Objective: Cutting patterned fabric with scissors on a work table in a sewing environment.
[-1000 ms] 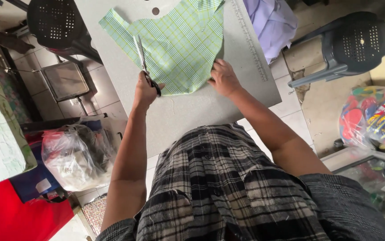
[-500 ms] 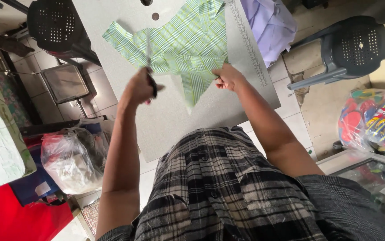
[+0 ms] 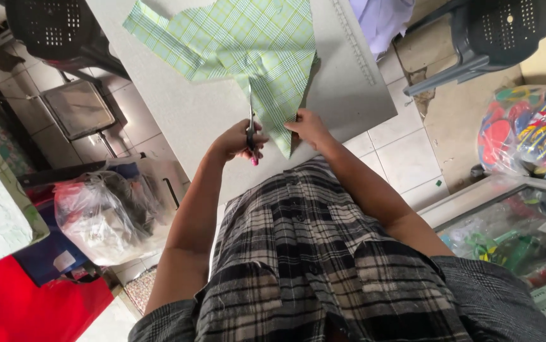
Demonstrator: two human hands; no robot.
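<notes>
The left hand (image 3: 238, 140) is clenched around the handles of a pair of scissors (image 3: 251, 126), whose blades point away from the body and into a piece of green checked fabric (image 3: 247, 44). The right hand (image 3: 307, 126) pinches the near edge of that fabric, fingers closed on the cloth just beside the blades, so a narrow pointed flap hangs between the two hands. The rest of the fabric lies spread across a grey worktop (image 3: 178, 107), reaching toward its far edge. A long ruler (image 3: 353, 41) lies flat along the right side of the worktop, just beside the fabric. Beyond the ruler, a pale lilac cloth (image 3: 383, 19) hangs off the far corner. A dark plastic chair (image 3: 494, 31) stands on the tiled floor to the right, another dark chair (image 3: 51, 28) to the left. A clear plastic bag (image 3: 105, 215) sits on the floor by the left arm.
</notes>
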